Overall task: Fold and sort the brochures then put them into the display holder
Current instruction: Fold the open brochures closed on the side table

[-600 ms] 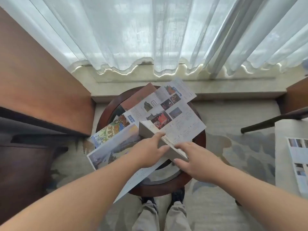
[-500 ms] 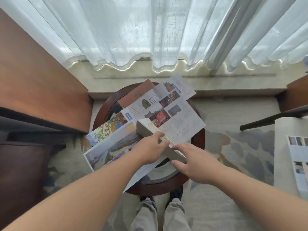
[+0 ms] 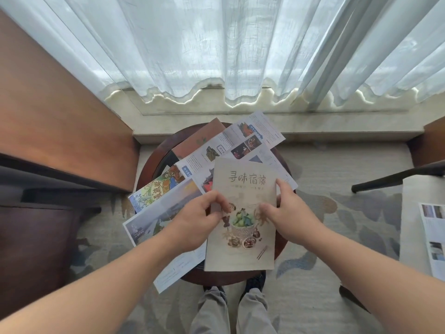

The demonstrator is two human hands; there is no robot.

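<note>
The round surface (image 3: 148, 165) lies beneath and beyond both hands, covered with unfolded sheets (image 3: 255, 138). The folded brochure (image 3: 243, 247) sits between the hands, cover up. The left hand (image 3: 197, 222) pinches its left edge; the right hand (image 3: 291, 213) grips its right edge. Square the edges, press each crease flat, then sort. No holder is in view.

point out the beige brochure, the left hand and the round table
beige brochure (image 3: 243, 180): head view, title lettering near its top
left hand (image 3: 193, 222): head view, its back
round table (image 3: 149, 166): head view, bare left rim
</note>
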